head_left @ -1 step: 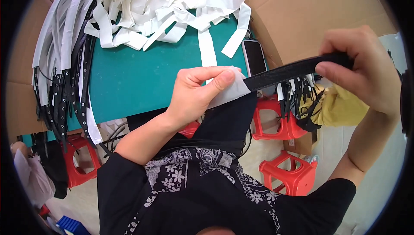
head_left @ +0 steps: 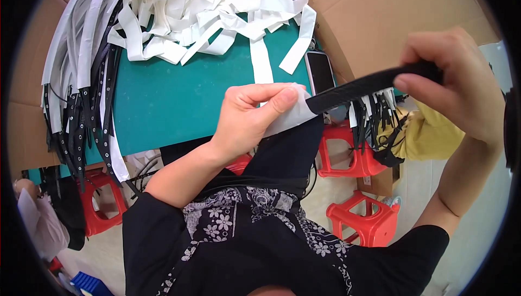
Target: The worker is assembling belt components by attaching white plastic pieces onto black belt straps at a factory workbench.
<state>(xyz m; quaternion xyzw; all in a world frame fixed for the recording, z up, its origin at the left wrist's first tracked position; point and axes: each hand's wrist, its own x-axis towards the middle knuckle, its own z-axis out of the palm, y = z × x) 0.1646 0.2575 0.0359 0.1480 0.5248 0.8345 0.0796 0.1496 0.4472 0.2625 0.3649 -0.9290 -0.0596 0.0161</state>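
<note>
Off the green tabletop's near edge, both hands busy.
Left hand pinches white backing paper; right hand grips the black strap.

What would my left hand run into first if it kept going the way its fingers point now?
Probably the black strap: the left hand, pinching a white strip, points right at its near end, almost touching, though depth is unclear.

Single view only: a wide fisheye camera worn on the person's head, looking steeply down over the chest and forearms. The left hand and right hand sit close beneath the lens, large in frame. The green table lies just beyond, the red stools farther below. Straight edges bow toward a dark circular rim
</note>
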